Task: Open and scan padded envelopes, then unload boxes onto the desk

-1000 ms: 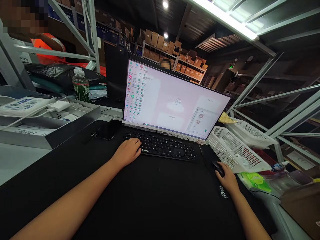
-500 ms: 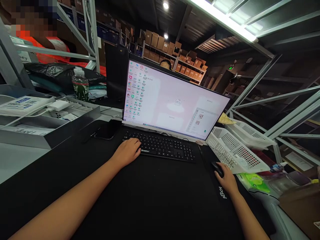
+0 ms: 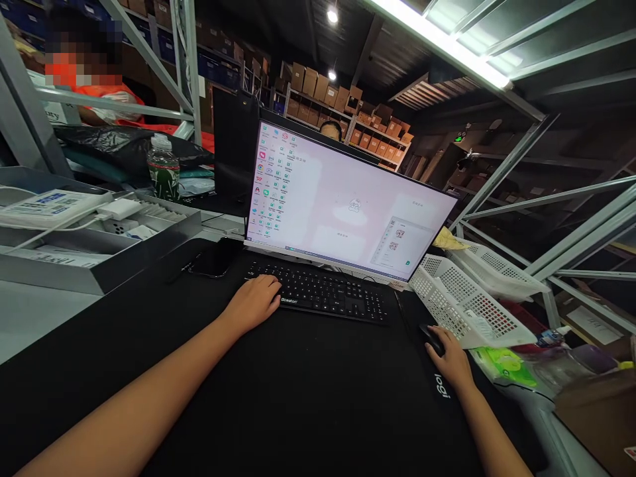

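Observation:
My left hand [image 3: 254, 302] lies on the left end of a black keyboard [image 3: 328, 291], its fingers stretched over the keys and holding nothing. At the right, my right hand [image 3: 451, 358] is closed over a black computer mouse [image 3: 432, 339], which shows only in part beneath the fingers. The mouse sits on a black desk mat [image 3: 318, 391] with white lettering by my wrist. Behind the keyboard stands a monitor [image 3: 348, 199], tilted in view, showing a pale pink desktop with icons at its left and a small window at lower right.
A dark phone [image 3: 211, 260] lies left of the keyboard. Further left are a grey divided box [image 3: 149, 246] and a bottle [image 3: 163, 169]. White perforated baskets [image 3: 450, 298] and a green packet [image 3: 507, 366] stand at right. A person in orange [image 3: 112, 99] is behind the rack; another head shows above the monitor.
The view has shifted slightly. The person in orange at the far left has moved a little to the right in view. Both my hands stay where they were.

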A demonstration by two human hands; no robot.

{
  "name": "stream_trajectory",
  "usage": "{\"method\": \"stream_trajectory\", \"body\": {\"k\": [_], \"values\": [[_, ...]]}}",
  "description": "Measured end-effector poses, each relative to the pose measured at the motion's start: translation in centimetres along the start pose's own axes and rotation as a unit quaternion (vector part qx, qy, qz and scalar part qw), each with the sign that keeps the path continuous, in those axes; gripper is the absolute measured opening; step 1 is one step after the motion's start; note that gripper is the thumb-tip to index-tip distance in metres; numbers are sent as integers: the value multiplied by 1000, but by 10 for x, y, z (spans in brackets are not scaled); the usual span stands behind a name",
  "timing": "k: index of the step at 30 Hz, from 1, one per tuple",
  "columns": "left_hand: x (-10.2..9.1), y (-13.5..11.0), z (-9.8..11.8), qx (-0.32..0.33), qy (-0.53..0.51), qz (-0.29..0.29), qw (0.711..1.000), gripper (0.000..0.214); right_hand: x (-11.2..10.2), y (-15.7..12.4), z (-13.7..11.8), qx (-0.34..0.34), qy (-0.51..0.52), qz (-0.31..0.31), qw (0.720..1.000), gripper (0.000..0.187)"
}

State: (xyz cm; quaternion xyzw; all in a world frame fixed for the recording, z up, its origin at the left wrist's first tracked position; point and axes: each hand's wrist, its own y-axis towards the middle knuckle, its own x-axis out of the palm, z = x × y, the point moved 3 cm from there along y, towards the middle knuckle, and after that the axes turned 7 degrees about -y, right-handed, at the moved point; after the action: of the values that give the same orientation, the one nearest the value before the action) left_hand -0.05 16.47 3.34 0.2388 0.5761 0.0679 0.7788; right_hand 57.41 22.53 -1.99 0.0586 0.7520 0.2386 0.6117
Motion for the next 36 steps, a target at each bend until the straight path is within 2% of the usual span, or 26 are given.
{"method": "stream_trajectory", "body": {"k": [23,36], "values": [[1,0,0,-1,12,-6,1000,29,6,1,8,-6,17,7,1000,45],[0,0,1,0,15,-7,1000,30,6,1,0,-4,30,29,999,45]]}}
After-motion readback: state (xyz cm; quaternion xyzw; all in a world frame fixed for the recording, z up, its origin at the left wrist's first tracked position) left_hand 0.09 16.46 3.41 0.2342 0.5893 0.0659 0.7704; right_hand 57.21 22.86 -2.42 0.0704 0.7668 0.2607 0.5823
